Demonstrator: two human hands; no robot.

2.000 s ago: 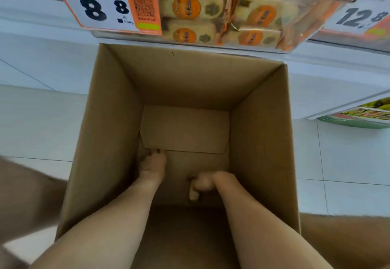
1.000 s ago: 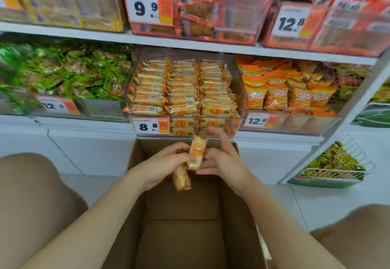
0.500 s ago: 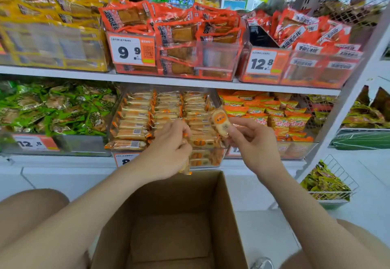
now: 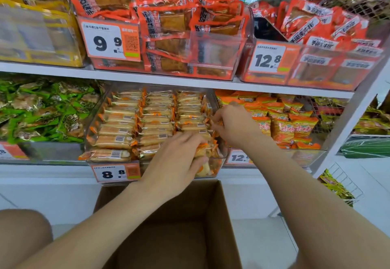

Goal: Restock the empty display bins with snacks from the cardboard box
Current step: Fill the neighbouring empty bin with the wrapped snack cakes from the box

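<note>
Ok so we're at the tuck-in bit. Our left grip (image 4: 179,159) has fingers and thumb curled round a snack (image 4: 205,166) at the 5 o'clock corner of the clear display bin (image 4: 92,121). That's the one with the 8.8 tag (image 4: 116,172), sitting at 12 o'clock from the cardboard box (image 4: 220,216). Our right grip (image 4: 234,125) is at the bin's 3 o'clock side with its fingertips buried in wrappers, and honestly we can't tell if it's pinching a pack or just nudging. The stocked packs (image 4: 118,140) lie in three columns, long axis 9 to 3 o'clock, barcodes up. The snack in hand looks closer to 12-to-6, with an orange crimped end at 12, though the fingers hide most of it. So we'd swing it round to 9-to-3 before letting go and slide it flat onto the right column. The other grip can hold the neighbours down so nothing spills over the front wall. The bin looks nearly full, so go gentle, no cramming.
</note>
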